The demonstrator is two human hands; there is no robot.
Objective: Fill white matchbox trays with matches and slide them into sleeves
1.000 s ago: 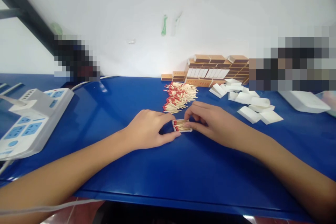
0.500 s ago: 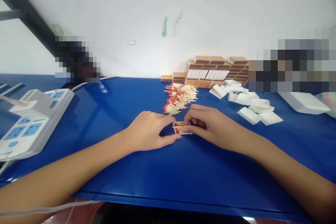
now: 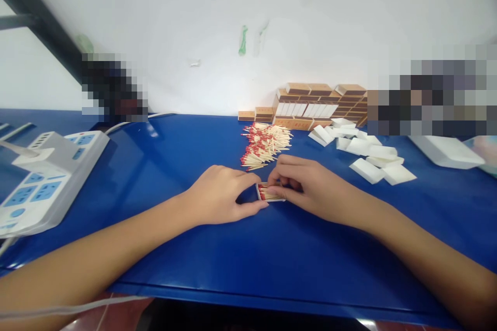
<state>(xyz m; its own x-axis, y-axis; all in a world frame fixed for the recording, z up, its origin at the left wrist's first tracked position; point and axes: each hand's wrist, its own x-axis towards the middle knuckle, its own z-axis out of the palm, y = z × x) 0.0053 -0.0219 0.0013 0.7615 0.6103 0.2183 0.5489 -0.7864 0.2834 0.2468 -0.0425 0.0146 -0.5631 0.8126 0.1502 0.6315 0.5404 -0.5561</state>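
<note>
A small white matchbox tray (image 3: 276, 199) with red-headed matches in it lies on the blue table in the head view. My left hand (image 3: 223, 195) grips the tray's left end between thumb and index finger. From the right, my right hand (image 3: 306, 184) reaches over the tray, its fingers curled and its thumb and fingertips pressed on the matches (image 3: 267, 192) inside. Just behind the tray lies a loose pile of matches (image 3: 266, 142), heads mostly to the left.
Brown matchboxes (image 3: 318, 94) stand stacked against the wall, with white paper sleeves or trays (image 3: 367, 171) scattered before them. A white container (image 3: 446, 152) is at the right. A power strip (image 3: 50, 181) lies at the left; a cable (image 3: 77, 310) crosses the front left.
My right hand's fingertips have shifted slightly left over the tray. The match heads that poked past the tray's left end now lie inside it. My left hand has barely moved.
</note>
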